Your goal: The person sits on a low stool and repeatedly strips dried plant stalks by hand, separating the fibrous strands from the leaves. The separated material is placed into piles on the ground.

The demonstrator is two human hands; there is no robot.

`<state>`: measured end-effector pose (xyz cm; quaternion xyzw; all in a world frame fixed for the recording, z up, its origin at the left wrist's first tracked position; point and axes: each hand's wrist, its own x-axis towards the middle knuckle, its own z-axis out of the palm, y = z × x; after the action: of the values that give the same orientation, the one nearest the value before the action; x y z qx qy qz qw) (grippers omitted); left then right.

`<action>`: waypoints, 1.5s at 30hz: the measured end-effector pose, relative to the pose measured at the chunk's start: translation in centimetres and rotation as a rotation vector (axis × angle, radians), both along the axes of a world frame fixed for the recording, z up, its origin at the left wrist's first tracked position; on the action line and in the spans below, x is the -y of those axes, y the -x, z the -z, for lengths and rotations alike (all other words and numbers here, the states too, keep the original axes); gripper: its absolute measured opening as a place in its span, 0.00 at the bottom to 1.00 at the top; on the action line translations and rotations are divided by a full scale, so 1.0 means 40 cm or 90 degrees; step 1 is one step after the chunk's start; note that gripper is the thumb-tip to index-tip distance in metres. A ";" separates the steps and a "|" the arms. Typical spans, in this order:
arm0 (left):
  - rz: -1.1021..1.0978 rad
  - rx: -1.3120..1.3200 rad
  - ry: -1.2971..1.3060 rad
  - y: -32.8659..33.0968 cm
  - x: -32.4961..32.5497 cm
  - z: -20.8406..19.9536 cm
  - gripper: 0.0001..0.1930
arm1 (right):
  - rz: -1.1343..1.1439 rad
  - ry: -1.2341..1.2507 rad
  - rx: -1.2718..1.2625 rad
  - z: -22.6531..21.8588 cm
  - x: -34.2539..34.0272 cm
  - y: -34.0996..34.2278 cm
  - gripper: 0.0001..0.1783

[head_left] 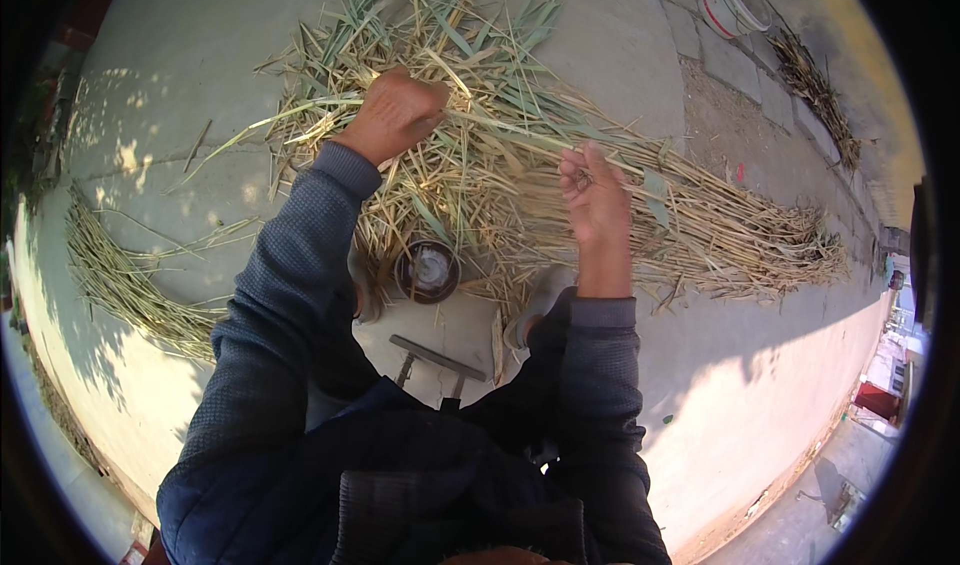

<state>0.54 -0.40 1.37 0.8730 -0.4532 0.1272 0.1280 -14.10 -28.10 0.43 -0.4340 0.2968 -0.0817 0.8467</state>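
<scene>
Between the two hands, one long reed stalk [505, 125] stretched nearly level, pale green and thin, crossing above the big heap of reeds [520, 185] spread over the concrete. Left hand [395, 113] fisted tight round the stalk, knuckles up, fingers fully curled, with the leafy end trailing out past the fist and drooping toward the ground. Right hand [592, 197] raised palm-inward, fingers only partly bent and loosely gathered at the stalk; fingertips touching it, though whether truly pinching or just steadying cannot be told from this angle. Something small and dark at the right fingertips, too tiny to make out. Just under the stalk, below and between both grips, a round dark can [429, 270] standing upright at the near edge of the heap. Closer still to the body, a low stool edge [437, 357] peeking out between the knees. Well off beyond the left fist's side, a separate bundle of stripped stems [125, 280] curving along the pavement. Far past the right hand, up by the paving stones, a white bucket [733, 3] tipped on its side, and more dry stalks [815, 85] beside it.
</scene>
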 end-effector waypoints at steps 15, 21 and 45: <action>0.020 -0.738 0.269 0.048 0.055 -0.065 0.15 | -0.107 0.013 0.035 -0.005 0.089 0.008 0.13; -0.239 -0.451 0.239 0.034 0.018 -0.104 0.14 | -0.103 0.077 0.041 -0.019 0.104 0.024 0.16; 0.028 -0.196 0.156 0.057 0.060 -0.149 0.11 | 0.071 -0.055 0.143 -0.016 0.166 0.045 0.11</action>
<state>-1.73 -2.79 7.34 0.8501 -0.4282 0.0432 0.3036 -15.90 -34.73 1.09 -0.3681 0.2270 -0.1639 0.8866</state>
